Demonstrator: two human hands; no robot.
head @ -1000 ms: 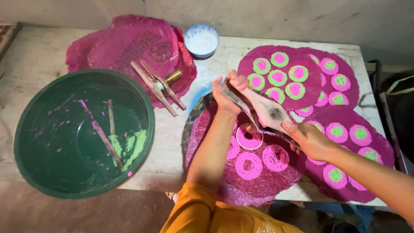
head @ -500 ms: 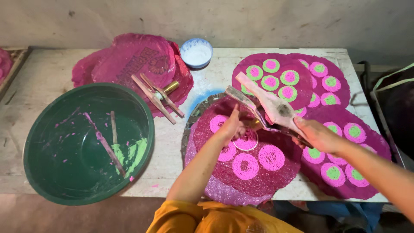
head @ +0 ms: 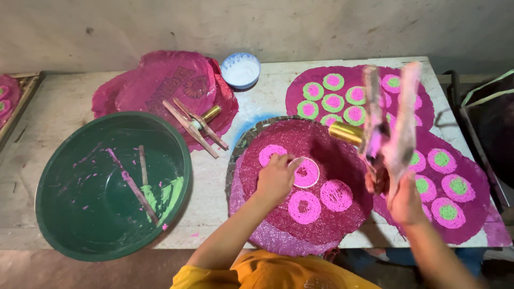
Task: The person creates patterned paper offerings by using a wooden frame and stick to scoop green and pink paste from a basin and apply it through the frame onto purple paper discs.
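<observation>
Head view, looking straight down on a pale bench (head: 257, 104) set against a wall.

At the centre lies a round woven tray (head: 243, 144) covered by a dark pink sheet (head: 321, 214). On the sheet sit four pink ring-shaped noodle discs (head: 305, 206). The left hand (head: 276, 179) rests palm down at the middle of the tray, its fingertips (head: 293, 162) touching the white-edged disc (head: 309, 174) at the cluster's 12 o'clock. Its grip is loose, pressing rather than clasping.

The right hand (head: 404, 200), at about 3 o'clock from the tray, is clenched around the two long wooden handles of a press tool (head: 388, 120). The tool stands raised above the bench — handles fanned toward 12 o'clock, smeared with pink dough, its brass cylinder (head: 347, 132) pointing toward 9 o'clock over the tray's upper right edge.

Behind and right of the tool, from 1 to 4 o'clock, more pink sheets (head: 460, 225) carry finished discs, pink and green (head: 332, 81).

At 8 o'clock stands a large green basin (head: 48, 176) holding two sticks and streaks of green and pink dough. At 10 o'clock a heap of empty pink sheets (head: 155, 85) bears a second wooden press (head: 194, 126). At 12 o'clock — a small blue bowl of white powder (head: 241, 69).
</observation>
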